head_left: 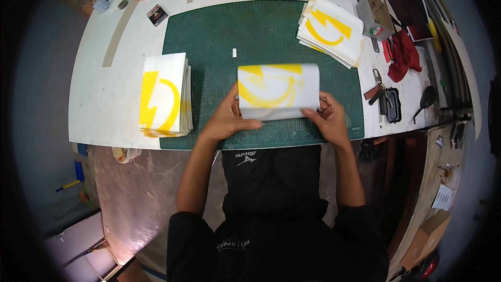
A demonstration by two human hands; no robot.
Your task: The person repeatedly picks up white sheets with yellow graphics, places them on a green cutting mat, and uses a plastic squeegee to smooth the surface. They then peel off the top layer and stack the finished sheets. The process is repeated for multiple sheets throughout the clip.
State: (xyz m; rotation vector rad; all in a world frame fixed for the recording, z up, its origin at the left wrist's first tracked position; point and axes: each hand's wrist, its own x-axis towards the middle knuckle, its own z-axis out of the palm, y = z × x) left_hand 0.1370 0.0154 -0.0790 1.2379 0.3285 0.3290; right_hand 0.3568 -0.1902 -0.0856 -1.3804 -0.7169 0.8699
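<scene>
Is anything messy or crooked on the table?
Mostly tidy. The stack of printed sheets at the mat's far right corner sits askew and fanned, its edges not lined up, unlike the squarer stack on the left. A small white scrap lies loose on the green cutting mat. Both hands hold a folded sheet flat.

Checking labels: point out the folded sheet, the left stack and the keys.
folded sheet (278, 91), head view, middle of its top face
left stack (163, 94), head view, top sheet's centre
keys (377, 91), head view, on the brown fob
</scene>
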